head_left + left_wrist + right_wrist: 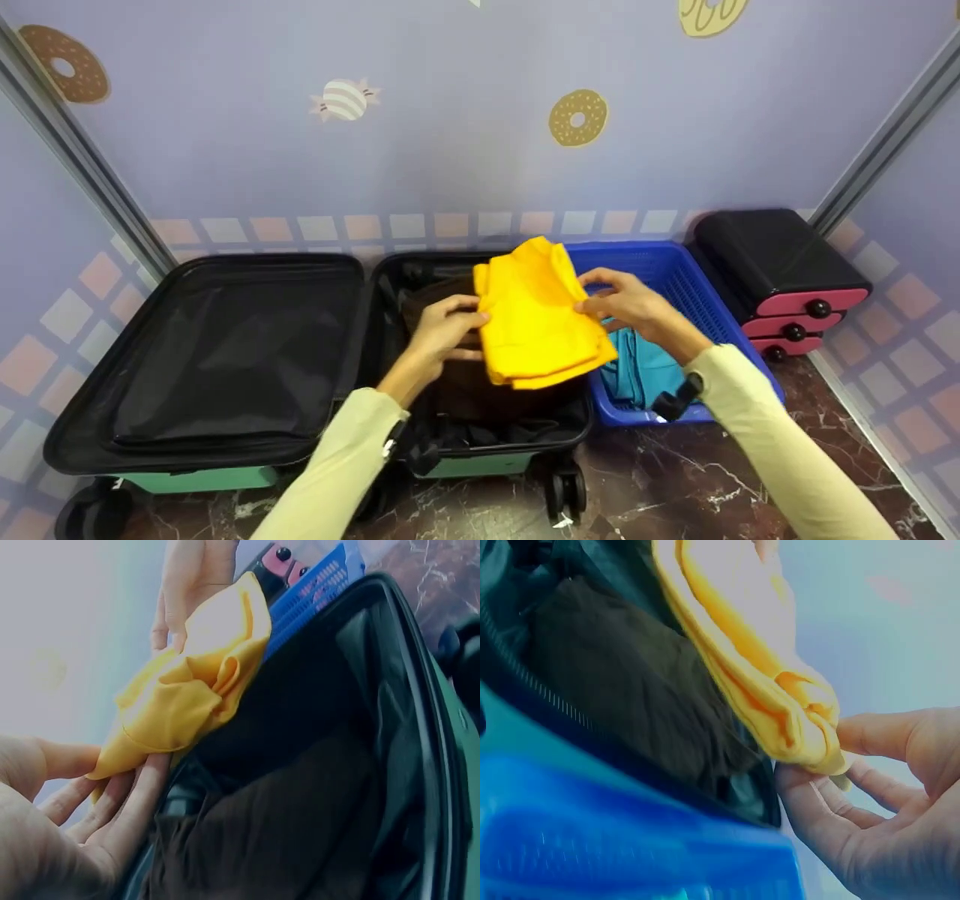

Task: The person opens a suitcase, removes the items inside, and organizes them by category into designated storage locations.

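A folded yellow cloth garment [536, 315] hangs in the air over the right half of an open suitcase [480, 442]. My left hand [442, 334] pinches its left edge, thumb on top and fingers beneath, as the left wrist view also shows. Its right edge is pinched by my right hand [626, 304]; the right wrist view shows thumb and fingers closing on a corner. Below the cloth, dark brown fabric [270, 817] lies inside the black-lined suitcase half. The exact kind of garment cannot be told from its folds.
The suitcase's other half [240, 360], black-lined, lies at the left. A blue plastic basket [720, 322] with folded teal cloth [645, 364] stands at the right. Beyond it is a black box with pink drawers [787, 255]. A patterned wall [450, 165] rises behind.
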{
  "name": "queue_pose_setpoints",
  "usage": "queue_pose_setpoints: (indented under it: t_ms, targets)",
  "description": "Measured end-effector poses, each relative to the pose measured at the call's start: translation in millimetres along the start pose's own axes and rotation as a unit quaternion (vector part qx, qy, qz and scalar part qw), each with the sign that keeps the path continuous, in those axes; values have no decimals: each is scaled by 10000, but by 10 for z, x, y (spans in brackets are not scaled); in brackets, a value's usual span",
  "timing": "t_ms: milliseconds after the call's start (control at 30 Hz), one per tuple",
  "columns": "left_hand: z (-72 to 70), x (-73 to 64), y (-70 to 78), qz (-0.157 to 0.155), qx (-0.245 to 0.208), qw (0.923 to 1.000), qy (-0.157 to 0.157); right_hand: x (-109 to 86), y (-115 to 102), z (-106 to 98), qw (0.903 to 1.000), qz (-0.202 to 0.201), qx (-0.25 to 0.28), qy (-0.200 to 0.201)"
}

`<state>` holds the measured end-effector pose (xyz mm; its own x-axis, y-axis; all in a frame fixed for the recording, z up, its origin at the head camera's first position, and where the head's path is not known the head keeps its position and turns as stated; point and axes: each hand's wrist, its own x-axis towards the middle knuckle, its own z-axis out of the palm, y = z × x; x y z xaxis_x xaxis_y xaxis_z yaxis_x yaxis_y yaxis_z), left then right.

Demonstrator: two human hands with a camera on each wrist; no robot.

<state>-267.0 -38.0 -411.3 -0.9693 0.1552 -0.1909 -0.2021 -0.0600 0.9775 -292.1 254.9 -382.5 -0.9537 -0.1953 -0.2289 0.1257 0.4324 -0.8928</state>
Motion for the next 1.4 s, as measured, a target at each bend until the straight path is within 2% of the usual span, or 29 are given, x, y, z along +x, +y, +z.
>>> queue_pose_setpoints:
  t_ms: [133,333,433,567,700,767,900,1067,1267,1400]
  targets:
    - [231,44,-18,31,-158,9998,-131,-85,98,-233,9999,-61,-130,57]
    - [618,150,-102,-13,-663,9968,-452,-175,230,-694,9997,83,-49,-241]
    - [822,182,-149,-67,-782,9950,-618,-229,314,-901,9995,169,-100,-261]
    - [1042,203,-156,-93,-606,9928,-1033,-291,446,-1071,9985,210,-476,153]
    - [1178,189,-121,-241,-122,9889,-1462,-320,577,-1154,9891,360,-1199,769]
    - [1200,171,-103,-282,145,9889,-1455,-306,630,-1165,9837,410,-1496,905]
    - [1162,154,-84,-231,231,9920,-1218,-220,724,-1144,9841,469,-1412,966]
    - [1026,186,-111,-85,104,9957,-916,-137,736,-1026,9879,498,-1096,979]
    - [851,176,-89,-12,209,9959,-879,-74,645,-841,9905,262,-925,985]
    - [698,154,-75,68,373,9965,-748,-37,584,-701,9935,98,-699,894]
